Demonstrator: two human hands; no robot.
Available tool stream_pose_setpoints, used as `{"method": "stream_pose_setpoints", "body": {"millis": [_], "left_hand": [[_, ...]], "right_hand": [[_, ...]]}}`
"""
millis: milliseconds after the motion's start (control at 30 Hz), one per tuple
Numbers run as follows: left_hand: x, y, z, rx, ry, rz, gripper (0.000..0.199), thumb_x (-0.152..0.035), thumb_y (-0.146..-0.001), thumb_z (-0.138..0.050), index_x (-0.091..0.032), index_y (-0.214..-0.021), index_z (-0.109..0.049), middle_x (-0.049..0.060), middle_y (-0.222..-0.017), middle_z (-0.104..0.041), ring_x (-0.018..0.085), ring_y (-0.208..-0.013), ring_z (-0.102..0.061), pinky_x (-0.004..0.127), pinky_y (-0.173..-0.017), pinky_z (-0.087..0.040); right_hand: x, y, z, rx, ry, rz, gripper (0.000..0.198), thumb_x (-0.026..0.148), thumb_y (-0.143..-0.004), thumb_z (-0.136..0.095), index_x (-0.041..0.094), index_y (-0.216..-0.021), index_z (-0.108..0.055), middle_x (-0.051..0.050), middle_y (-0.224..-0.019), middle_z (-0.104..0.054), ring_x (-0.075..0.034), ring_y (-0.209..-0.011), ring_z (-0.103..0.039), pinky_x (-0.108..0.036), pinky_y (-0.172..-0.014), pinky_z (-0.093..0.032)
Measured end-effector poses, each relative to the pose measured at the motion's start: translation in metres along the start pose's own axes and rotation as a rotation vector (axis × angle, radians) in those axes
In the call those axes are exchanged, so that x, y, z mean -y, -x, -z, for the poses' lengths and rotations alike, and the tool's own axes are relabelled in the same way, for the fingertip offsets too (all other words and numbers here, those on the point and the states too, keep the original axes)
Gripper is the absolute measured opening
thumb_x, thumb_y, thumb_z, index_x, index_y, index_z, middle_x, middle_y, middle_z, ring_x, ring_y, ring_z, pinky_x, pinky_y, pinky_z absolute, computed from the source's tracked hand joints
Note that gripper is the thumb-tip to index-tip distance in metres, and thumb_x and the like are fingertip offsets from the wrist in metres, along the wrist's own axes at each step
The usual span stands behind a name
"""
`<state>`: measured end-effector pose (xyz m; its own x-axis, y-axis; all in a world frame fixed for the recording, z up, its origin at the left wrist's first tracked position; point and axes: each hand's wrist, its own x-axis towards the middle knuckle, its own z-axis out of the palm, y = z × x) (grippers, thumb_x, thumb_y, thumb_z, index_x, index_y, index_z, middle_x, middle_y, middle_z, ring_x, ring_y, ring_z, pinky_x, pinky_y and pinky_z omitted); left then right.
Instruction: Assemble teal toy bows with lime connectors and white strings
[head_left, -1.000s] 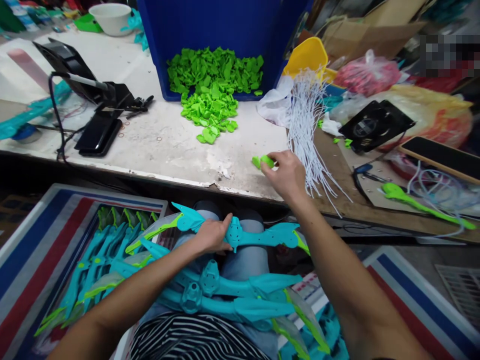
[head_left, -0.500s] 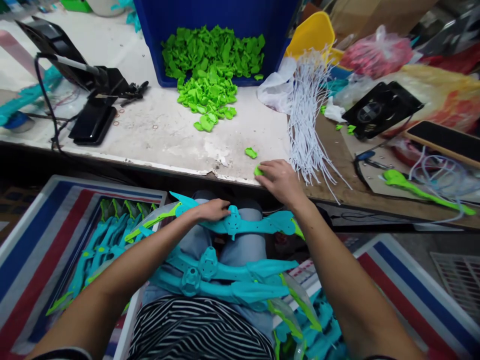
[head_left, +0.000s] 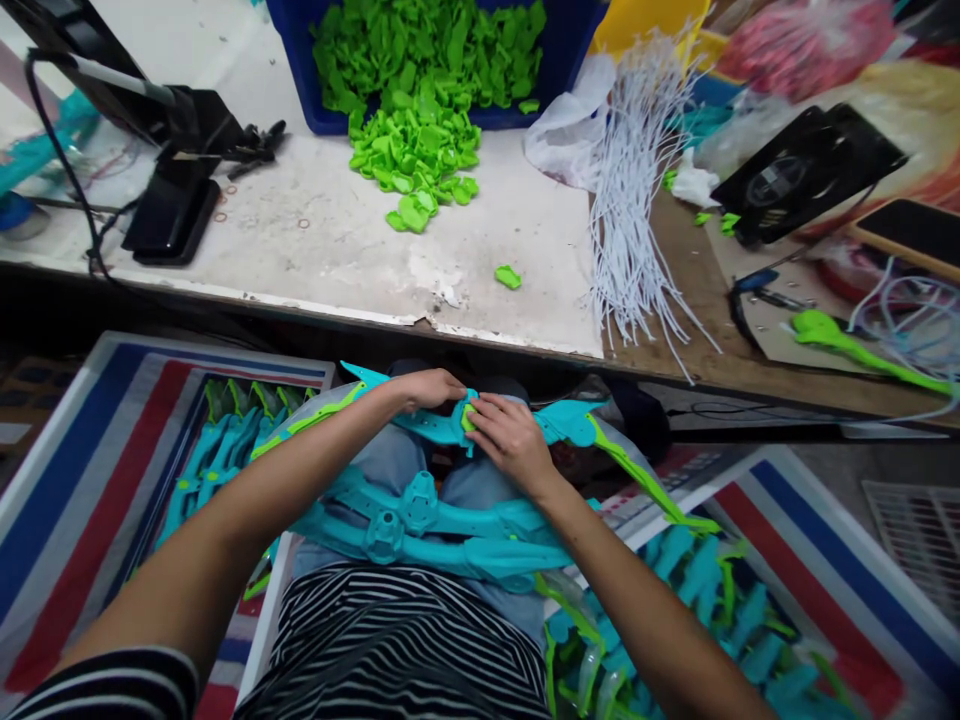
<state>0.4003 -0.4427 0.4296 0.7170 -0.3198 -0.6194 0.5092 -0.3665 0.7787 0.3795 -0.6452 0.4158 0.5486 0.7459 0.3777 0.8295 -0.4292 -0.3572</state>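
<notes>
Across the space in front of you, a long table (head_left: 337, 250) is running from side to side. Its whitish covering is peeling along the front edge and flaking at one scuffed patch; brown board is showing at the right. It is bearing a bunch of white strands (head_left: 637, 200), a black fan (head_left: 810, 175) and, at the left, a black stand (head_left: 202, 130).

Crates, two: a left crate (head_left: 97, 510) and a right crate (head_left: 806, 590), striped blue, white and red, are flanking your legs and holding teal and lime parts.

Blue bin (head_left: 322, 122), one: standing on the table, its opening facing you, green pieces spilling out into a heap (head_left: 424, 150).

Teal frame (head_left: 431, 425), one: crossing above your knees, just short of the table edge. Lime limbs are extending from both ends, the left one edged with translucent material; a raised hub is marking the middle.

Lap frames (head_left: 450, 553), two: lying side by side on your lap, likewise teal.

Hands, two: your left hand (head_left: 435, 387) is grasping the teal frame just left of its hub. Your right hand (head_left: 514, 440) is touching a green piece (head_left: 468, 418) at the hub; whether it is pinching or only pressing, you cannot tell.

Loose piece (head_left: 508, 277), one: lying alone near the table's front edge, bright green.
</notes>
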Motion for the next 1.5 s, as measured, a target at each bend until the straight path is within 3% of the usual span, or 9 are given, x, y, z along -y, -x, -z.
{"method": "stream_pose_setpoints", "body": {"millis": [267,500,633,733,867,967,1167,1333,1500], "left_hand": [[-0.004,0.005,-0.005,0.026,-0.032,-0.058,0.041,-0.05,-0.066,-0.067,-0.012,-0.08,-0.061,-0.004,-0.06,-0.049,0.01,-0.058,-0.042,0.021,-0.053,-0.032],[-0.001,0.008,-0.009,-0.133,-0.274,-0.189,0.028,-0.038,-0.074,-0.06,-0.011,-0.078,-0.06,-0.003,-0.064,-0.051,0.011,-0.061,-0.045,0.021,-0.054,-0.033],[-0.002,0.007,-0.006,-0.157,-0.425,-0.208,0.031,-0.037,-0.078,-0.058,-0.009,-0.09,-0.063,0.001,-0.071,-0.058,0.014,-0.067,-0.053,0.023,-0.058,-0.038],[-0.001,0.013,-0.013,-0.247,-0.515,-0.228,0.036,-0.032,-0.081,-0.058,-0.009,-0.108,-0.06,0.006,-0.088,-0.065,0.019,-0.08,-0.06,0.027,-0.07,-0.047],[0.013,0.033,-0.037,-0.482,-0.745,-0.506,0.035,-0.025,-0.086,-0.051,-0.013,-0.118,-0.054,0.015,-0.12,-0.058,0.025,-0.111,-0.055,0.039,-0.094,-0.045],[0.025,0.044,-0.053,-0.407,-0.956,-0.637,0.048,-0.02,-0.081,-0.054,-0.012,-0.128,-0.047,0.021,-0.138,-0.044,0.031,-0.126,-0.043,0.046,-0.1,-0.041],[0.007,0.046,-0.048,-0.294,-1.143,-0.432,0.052,-0.012,-0.084,-0.047,-0.015,-0.136,-0.04,0.019,-0.142,-0.043,0.027,-0.113,-0.055,0.039,-0.088,-0.048],[-0.031,0.037,-0.014,-0.059,-0.939,-0.362,0.041,-0.033,-0.074,-0.068,-0.016,-0.11,-0.061,0.009,-0.102,-0.068,0.023,-0.093,-0.063,0.027,-0.075,-0.047],[-0.044,0.014,0.013,0.14,-0.585,-0.219,0.032,-0.044,-0.067,-0.069,-0.014,-0.072,-0.063,0.0,-0.063,-0.061,0.015,-0.062,-0.057,0.023,-0.057,-0.039]], "right_hand": [[0.004,-0.002,-0.007,-0.051,-0.358,-0.369,0.018,0.033,-0.08,-0.068,0.022,-0.094,-0.065,-0.009,-0.112,-0.066,-0.024,-0.103,-0.063,-0.041,-0.086,-0.053],[-0.006,-0.019,-0.011,0.182,-0.484,-0.71,0.063,0.027,-0.058,-0.081,0.023,-0.115,-0.055,-0.004,-0.097,-0.068,-0.022,-0.087,-0.067,-0.037,-0.077,-0.055],[0.001,-0.019,-0.013,0.186,-0.416,-0.644,0.064,0.026,-0.063,-0.079,0.02,-0.121,-0.054,-0.007,-0.1,-0.068,-0.024,-0.092,-0.066,-0.037,-0.08,-0.054],[0.008,-0.023,0.004,0.105,-0.222,-0.447,0.039,0.03,-0.074,-0.071,0.019,-0.111,-0.062,-0.01,-0.101,-0.068,-0.026,-0.093,-0.063,-0.039,-0.08,-0.053],[-0.008,-0.061,0.04,-0.167,0.095,-0.246,0.024,0.028,-0.092,-0.046,0.018,-0.096,-0.067,-0.011,-0.093,-0.066,-0.025,-0.09,-0.056,-0.041,-0.083,-0.046],[-0.042,-0.108,0.054,-0.236,0.242,-0.276,0.026,0.026,-0.091,-0.044,0.016,-0.101,-0.066,-0.014,-0.107,-0.062,-0.029,-0.101,-0.05,-0.044,-0.087,-0.042],[-0.069,-0.163,0.052,-0.007,0.287,-0.453,0.027,0.021,-0.087,-0.046,0.011,-0.1,-0.068,-0.017,-0.101,-0.066,-0.03,-0.099,-0.053,-0.043,-0.087,-0.041],[-0.061,-0.152,0.07,-0.066,0.135,-0.739,0.024,0.023,-0.085,-0.049,0.015,-0.094,-0.069,-0.01,-0.085,-0.07,-0.023,-0.083,-0.063,-0.033,-0.076,-0.046],[-0.065,-0.138,0.079,-0.038,0.167,-0.861,0.016,0.026,-0.079,-0.057,0.017,-0.074,-0.069,-0.009,-0.076,-0.069,-0.024,-0.078,-0.065,-0.032,-0.073,-0.047]]}}
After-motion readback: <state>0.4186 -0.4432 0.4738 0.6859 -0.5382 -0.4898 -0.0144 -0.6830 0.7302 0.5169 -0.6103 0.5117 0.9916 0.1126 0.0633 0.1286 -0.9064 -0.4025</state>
